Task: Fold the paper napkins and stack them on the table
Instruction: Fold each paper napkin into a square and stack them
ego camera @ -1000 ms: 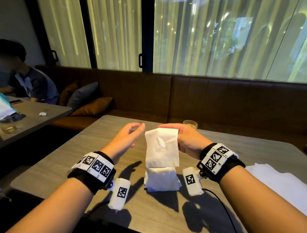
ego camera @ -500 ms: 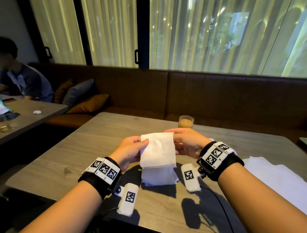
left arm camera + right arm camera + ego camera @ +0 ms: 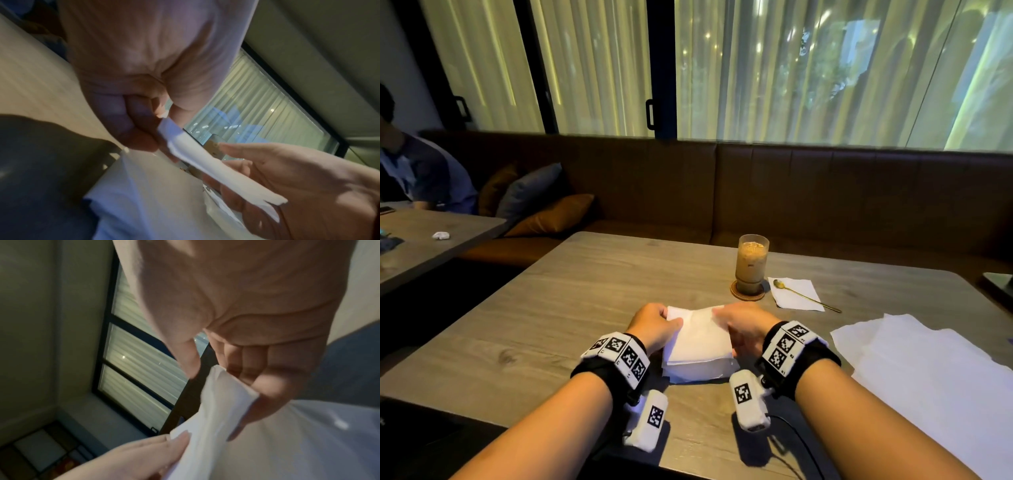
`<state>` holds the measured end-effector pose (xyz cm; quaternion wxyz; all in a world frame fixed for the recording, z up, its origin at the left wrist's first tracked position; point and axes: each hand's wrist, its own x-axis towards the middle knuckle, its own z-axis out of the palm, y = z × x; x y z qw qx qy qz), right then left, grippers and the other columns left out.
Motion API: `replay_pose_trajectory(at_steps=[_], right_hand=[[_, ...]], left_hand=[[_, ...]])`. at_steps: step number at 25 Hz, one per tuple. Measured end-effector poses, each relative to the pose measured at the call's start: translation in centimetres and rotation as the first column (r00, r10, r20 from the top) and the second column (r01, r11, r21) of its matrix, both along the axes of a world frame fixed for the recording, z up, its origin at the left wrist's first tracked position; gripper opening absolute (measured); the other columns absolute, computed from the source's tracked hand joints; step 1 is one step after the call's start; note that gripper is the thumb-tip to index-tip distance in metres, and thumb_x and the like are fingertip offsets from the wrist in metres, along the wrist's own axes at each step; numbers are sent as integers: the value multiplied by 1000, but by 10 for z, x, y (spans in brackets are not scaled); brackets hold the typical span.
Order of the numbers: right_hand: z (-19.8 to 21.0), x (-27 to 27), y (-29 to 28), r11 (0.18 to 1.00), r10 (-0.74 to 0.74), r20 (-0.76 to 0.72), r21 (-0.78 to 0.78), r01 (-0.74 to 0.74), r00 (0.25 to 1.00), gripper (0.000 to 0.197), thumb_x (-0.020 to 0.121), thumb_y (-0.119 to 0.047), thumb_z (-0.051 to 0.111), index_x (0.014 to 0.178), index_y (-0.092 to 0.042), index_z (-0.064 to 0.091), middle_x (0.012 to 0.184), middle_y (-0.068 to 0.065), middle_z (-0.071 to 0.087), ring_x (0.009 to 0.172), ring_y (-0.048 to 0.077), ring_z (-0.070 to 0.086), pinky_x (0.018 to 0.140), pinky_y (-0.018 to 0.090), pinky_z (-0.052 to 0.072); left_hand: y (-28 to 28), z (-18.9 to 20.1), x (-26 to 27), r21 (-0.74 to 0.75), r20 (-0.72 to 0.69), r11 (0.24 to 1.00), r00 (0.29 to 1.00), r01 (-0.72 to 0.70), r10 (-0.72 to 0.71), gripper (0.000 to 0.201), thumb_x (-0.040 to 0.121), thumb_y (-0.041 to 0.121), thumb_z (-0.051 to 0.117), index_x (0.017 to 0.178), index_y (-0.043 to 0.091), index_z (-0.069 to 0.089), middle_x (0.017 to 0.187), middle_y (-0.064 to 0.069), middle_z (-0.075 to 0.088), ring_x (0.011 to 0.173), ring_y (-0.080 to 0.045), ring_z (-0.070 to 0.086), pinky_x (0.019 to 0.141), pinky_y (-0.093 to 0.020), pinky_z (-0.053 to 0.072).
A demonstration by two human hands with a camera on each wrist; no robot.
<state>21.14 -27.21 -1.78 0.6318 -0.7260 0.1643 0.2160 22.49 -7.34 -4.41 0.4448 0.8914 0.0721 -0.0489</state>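
A folded white napkin is held low over the stack of folded napkins near the table's front edge. My left hand pinches its far left corner and my right hand pinches its far right corner. In the left wrist view the left hand pinches the napkin edge-on, thumb against curled fingers. The right hand in its own wrist view pinches the napkin between thumb and fingers. Whether the napkin's near edge touches the stack I cannot tell.
Unfolded napkins lie spread at the right of the wooden table. A glass of iced coffee on a coaster stands behind the stack, beside a gold spoon on a napkin. A bench runs behind; a person sits far left.
My left hand took hold of the napkin's left corner. Both hands then lowered the napkin from hanging upright down to lie nearly flat over the stack.
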Motion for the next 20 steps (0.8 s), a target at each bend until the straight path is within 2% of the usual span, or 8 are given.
replay_pose_trajectory(at_steps=[3, 6, 8, 10, 13, 15, 17, 20], right_hand=[[-14, 2, 2, 951, 98, 80, -301, -69, 992, 34, 85, -1, 75, 117, -8, 67, 116, 23, 73, 94, 34, 71, 77, 46, 63], [-18, 0, 1, 869, 151, 105, -488, -81, 983, 52, 80, -7, 81, 128, -13, 61, 110, 15, 74, 99, 33, 73, 88, 47, 63], [-16, -1, -4, 797, 212, 121, -595, -101, 970, 50, 82, -13, 82, 129, -10, 63, 117, 12, 73, 106, 29, 71, 94, 42, 60], [-14, -1, -9, 777, 224, 125, -621, -100, 967, 49, 83, -19, 83, 127, -11, 64, 120, 10, 71, 109, 28, 69, 97, 42, 59], [-5, -2, -20, 801, 204, 126, -592, -92, 971, 40, 86, -22, 82, 120, -16, 63, 108, 8, 74, 100, 26, 73, 90, 41, 62], [5, -4, -31, 802, 212, 139, -590, -91, 967, 24, 89, -22, 79, 109, -15, 67, 95, 7, 75, 87, 24, 74, 83, 38, 64], [14, -10, -43, 784, 246, 152, -612, -104, 957, 15, 92, -23, 76, 97, -9, 74, 83, 7, 74, 77, 24, 73, 78, 38, 63], [20, -21, -64, 733, 279, 129, -669, -124, 952, 22, 91, -29, 76, 98, -8, 78, 86, 10, 78, 79, 25, 76, 75, 38, 63]], left_hand=[[2, -6, 1, 155, -1, 988, 1000, 11, -10, 32, 83, 32, 77, 69, 19, 51, 72, -2, 58, 69, -22, 51, 65, -30, 44], [3, -4, -4, 296, -26, 954, 999, 45, -39, 30, 81, 42, 77, 84, 20, 57, 89, -2, 69, 86, -27, 66, 76, -34, 52], [4, -1, -9, 391, -35, 918, 997, 73, -65, 42, 82, 47, 75, 111, 24, 57, 114, 0, 67, 108, -27, 66, 87, -34, 51], [2, 3, -14, 461, 36, 884, 994, 74, -102, 66, 85, 51, 73, 141, 28, 45, 139, -1, 56, 130, -28, 55, 101, -38, 48], [-8, 8, -19, 590, 59, 770, 938, 243, -341, 78, 94, 59, 57, 160, 40, 20, 169, -1, 21, 154, -28, 24, 122, -48, 29], [-17, 8, -19, 668, -110, 607, 864, 431, -492, 77, 99, 64, 41, 162, 44, 0, 174, 1, -6, 160, -25, -1, 128, -52, 9], [-26, 3, -20, 691, -271, 465, 795, 553, -542, 74, 102, 65, 31, 161, 44, -8, 173, -1, -14, 159, -26, -12, 127, -54, 1], [-35, -8, -24, 678, -402, 391, 760, 622, -511, 73, 103, 64, 28, 161, 42, -8, 173, -6, -13, 159, -30, -11, 126, -55, 1]])
